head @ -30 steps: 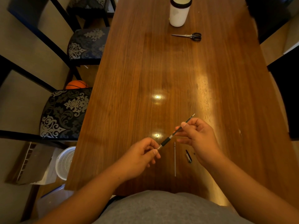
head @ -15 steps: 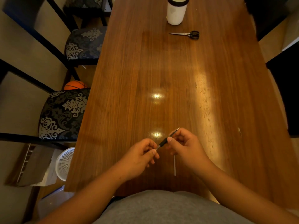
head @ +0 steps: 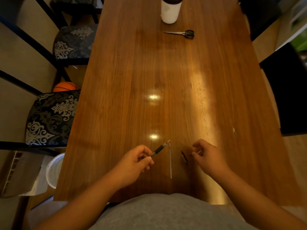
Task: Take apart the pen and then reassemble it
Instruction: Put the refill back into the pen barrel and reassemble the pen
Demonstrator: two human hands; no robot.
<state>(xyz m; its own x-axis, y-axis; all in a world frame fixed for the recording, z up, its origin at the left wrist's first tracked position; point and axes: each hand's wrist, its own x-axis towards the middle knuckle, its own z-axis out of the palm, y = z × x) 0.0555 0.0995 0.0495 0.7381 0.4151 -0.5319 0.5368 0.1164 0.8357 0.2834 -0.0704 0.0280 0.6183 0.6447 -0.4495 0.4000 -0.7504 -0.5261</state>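
Observation:
My left hand (head: pixel 137 161) grips the pen body (head: pixel 159 149) near its lower end. The body has a black grip section, and its thin metal tip points up and to the right. A thin refill rod (head: pixel 170 161) lies on the wooden table (head: pixel 132 80) just right of it. A small dark pen piece (head: pixel 184 156) lies beside the rod. My right hand (head: pixel 207 156) hovers right of that piece, its thumb and forefinger pinched on a small pale sliver (head: pixel 198 152) too blurred to identify.
Black-handled scissors (head: pixel 181 33) and a white cylinder cup (head: pixel 171 10) sit at the table's far end. Patterned chairs (head: pixel 51 118) stand along the left side, with an orange ball (head: pixel 65 86) and a white basket (head: pixel 54 170) on the floor. The table's near edge is at my body.
My right hand let go of the pen's far end and moved right, away from my left hand. The pen now looks shorter, and only my left hand holds it.

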